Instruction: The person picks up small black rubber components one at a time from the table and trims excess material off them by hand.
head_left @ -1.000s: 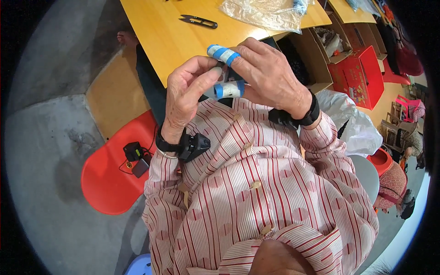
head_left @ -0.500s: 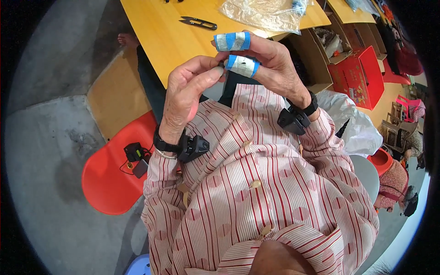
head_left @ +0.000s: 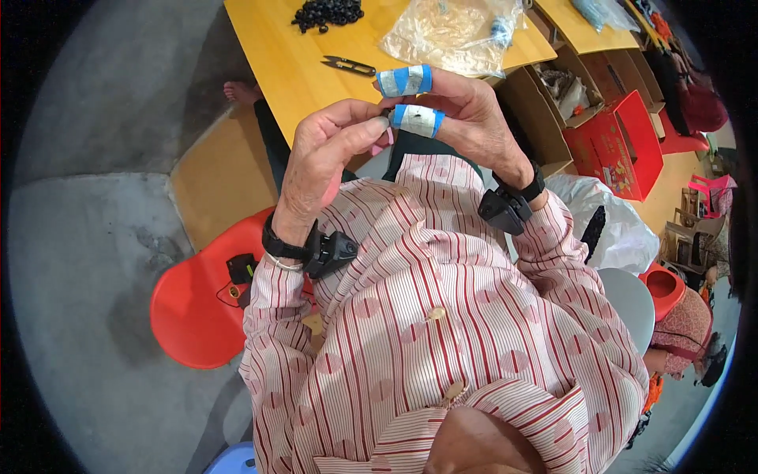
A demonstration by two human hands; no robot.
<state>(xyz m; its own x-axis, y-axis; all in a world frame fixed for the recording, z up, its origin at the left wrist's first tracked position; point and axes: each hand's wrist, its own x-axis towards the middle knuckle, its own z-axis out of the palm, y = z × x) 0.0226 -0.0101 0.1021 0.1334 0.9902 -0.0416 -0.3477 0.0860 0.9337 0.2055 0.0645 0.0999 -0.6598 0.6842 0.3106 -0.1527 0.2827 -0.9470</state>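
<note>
My left hand (head_left: pixel 328 154) and my right hand (head_left: pixel 474 114) meet above my lap, near the table's front edge, both with fingers closed in a pinch. Between the fingertips shows a small dark piece (head_left: pixel 387 113), mostly covered and too small to name. A pink bit (head_left: pixel 384 144) hangs just under the fingers; its kind cannot be told. Blue and whitish tape wraps my right thumb and forefinger. Beyond my hands, black thread snips (head_left: pixel 349 65) lie on the yellow table (head_left: pixel 272 75). Farther off sits a pile of small black round parts (head_left: pixel 328 13).
A clear plastic bag (head_left: pixel 446 35) lies on the table's far right. Cardboard boxes (head_left: pixel 525 107) and a red box (head_left: pixel 620 146) stand to the right, near a white sack (head_left: pixel 604 225). At left is a red chair (head_left: pixel 193 308) with black devices on it.
The view has shifted, so more of the black pile shows at the table's far side. My hands stay together at the small piece; the pink bit now shows below the fingers.
</note>
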